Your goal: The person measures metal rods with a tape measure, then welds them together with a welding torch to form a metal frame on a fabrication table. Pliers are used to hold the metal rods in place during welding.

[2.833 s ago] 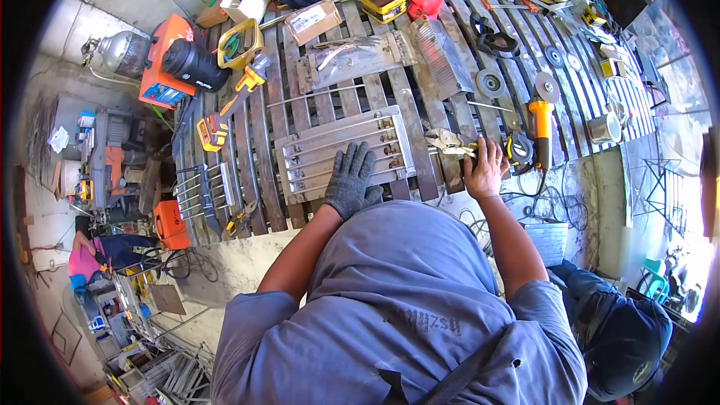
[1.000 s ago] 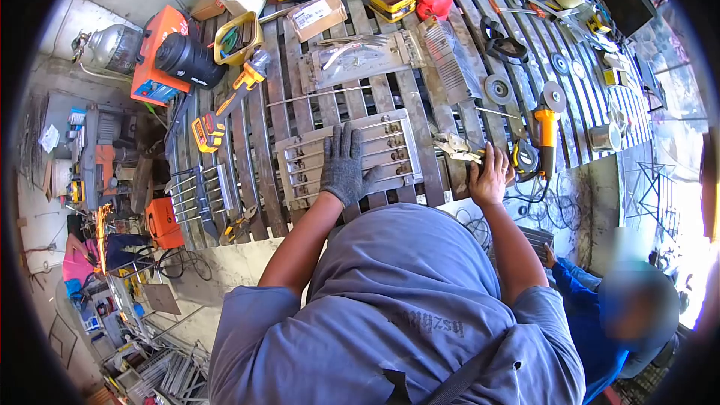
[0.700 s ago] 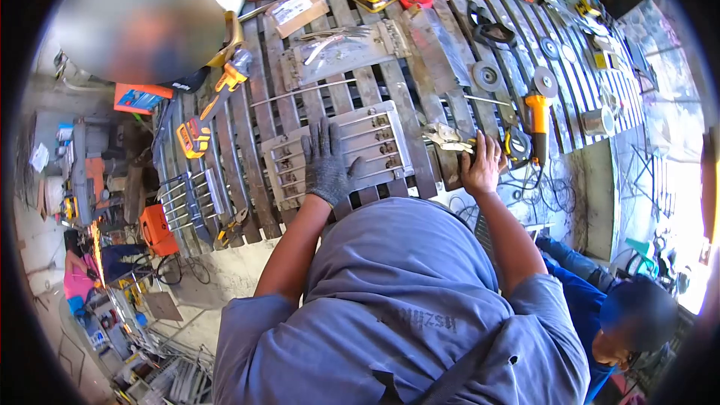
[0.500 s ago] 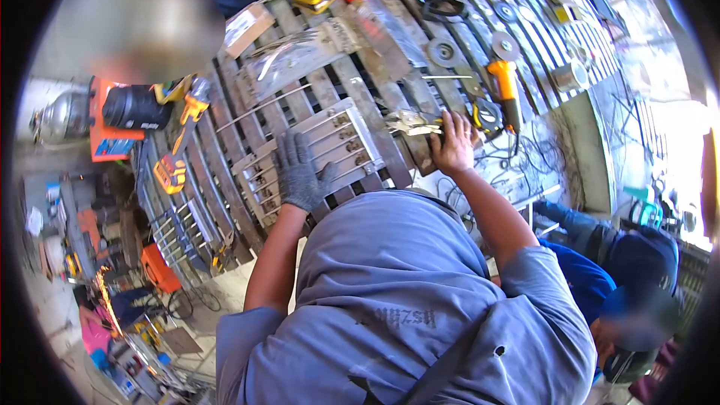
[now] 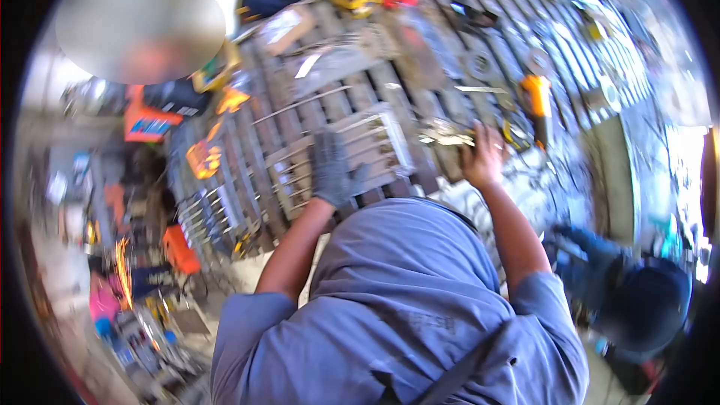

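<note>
- The metal frame (image 5: pixel 371 142) lies flat on the slatted table (image 5: pixel 420 75), close to the person's chest.
- The gloved left hand (image 5: pixel 334 172) rests on the frame, fingers spread, gripping nothing.
- The bare right hand (image 5: pixel 484 161) meets the pliers (image 5: pixel 444 135); blur hides whether it grips them.
- An orange grinder (image 5: pixel 536 101) lies just beyond.

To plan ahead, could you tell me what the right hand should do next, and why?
Probably close the right hand on the pliers and lift them: it rests at their handles, while the gloved left hand lies flat on the frame, steadying it. Blur hides the exact grip.
</note>
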{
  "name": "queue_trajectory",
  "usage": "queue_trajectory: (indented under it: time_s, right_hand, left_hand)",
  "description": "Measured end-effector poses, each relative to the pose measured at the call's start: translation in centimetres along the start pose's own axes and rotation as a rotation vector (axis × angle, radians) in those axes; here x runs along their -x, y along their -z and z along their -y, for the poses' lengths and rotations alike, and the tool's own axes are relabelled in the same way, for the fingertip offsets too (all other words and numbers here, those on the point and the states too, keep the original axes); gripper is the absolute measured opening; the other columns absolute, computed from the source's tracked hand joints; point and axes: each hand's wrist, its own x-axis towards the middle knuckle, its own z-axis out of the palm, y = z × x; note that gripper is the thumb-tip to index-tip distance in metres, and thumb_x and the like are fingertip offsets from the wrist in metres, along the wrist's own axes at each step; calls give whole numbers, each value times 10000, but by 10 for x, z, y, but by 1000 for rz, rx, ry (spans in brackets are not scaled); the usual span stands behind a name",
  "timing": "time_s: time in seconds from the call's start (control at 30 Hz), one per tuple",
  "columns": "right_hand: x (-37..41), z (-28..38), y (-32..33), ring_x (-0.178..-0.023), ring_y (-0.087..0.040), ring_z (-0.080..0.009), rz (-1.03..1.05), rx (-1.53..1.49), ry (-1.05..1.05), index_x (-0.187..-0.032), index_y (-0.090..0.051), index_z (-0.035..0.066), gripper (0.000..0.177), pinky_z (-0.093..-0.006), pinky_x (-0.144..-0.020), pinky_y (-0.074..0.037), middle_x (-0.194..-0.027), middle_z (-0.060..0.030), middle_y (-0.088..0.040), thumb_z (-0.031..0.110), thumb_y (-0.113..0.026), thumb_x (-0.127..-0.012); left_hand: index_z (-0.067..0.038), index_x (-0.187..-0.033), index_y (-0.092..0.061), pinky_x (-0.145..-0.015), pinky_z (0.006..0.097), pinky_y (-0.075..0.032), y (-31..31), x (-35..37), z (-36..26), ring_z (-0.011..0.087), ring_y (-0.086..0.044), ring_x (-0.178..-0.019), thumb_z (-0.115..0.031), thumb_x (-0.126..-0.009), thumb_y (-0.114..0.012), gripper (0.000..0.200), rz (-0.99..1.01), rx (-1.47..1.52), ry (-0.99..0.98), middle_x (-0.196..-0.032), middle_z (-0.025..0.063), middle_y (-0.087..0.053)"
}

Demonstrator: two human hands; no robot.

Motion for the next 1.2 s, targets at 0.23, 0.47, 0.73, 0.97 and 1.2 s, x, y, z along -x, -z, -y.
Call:
queue_trajectory:
  time_s: [0.23, 0.47, 0.73, 0.97, 1.2]
  right_hand:
    - [0, -5, -5, -1580, -413, -396, 17, 121, 66, -1720, -408, 90, 754, -645, -1260, -227, -1652, -191, -500, 418, -636, -1081]
    - [-8, -5, 21, -1588, -414, -404, 131, 204, 105, -1709, -422, 79, 698, -674, -1275, -228, -1688, -203, -470, 440, -567, -1129]
    - [-7, -4, 23, -1622, -400, -367, 221, 179, 184, -1705, -401, 65, 763, -671, -1275, -233, -1707, -174, -480, 363, -679, -1060]
    - [-7, -1, 23, -1626, -385, -382, 257, 151, 140, -1729, -358, 74, 833, -702, -1301, -200, -1711, -183, -464, 366, -715, -1035]
    - [2, 4, 23, -1615, -369, -404, 254, 142, 101, -1752, -294, 63, 963, -700, -1297, -234, -1696, -208, -421, 289, -769, -946]
  left_hand:
    - [81, -1739, -274, -1367, 691, -101, 23, 5, -11, 549, -149, -1704, -677, -1050, -568, 1066, 97, -60, 110, -1820, 346, -225]
    - [81, -1723, -328, -1368, 687, -97, 30, 28, -14, 531, -172, -1704, -618, -1085, -537, 969, 134, -57, 73, -1810, 334, -265]
    - [72, -1731, -325, -1374, 679, -75, 36, 31, -16, 504, -147, -1719, -617, -1088, -530, 964, 155, -51, 79, -1827, 312, -246]
    - [54, -1722, -355, -1373, 685, -70, 32, 31, -15, 507, -144, -1720, -581, -1086, -535, 916, 119, -31, 52, -1832, 310, -233]
    - [65, -1724, -344, -1374, 683, -57, 30, 29, -16, 508, -152, -1715, -602, -1062, -574, 968, 172, -59, 65, -1837, 297, -233]
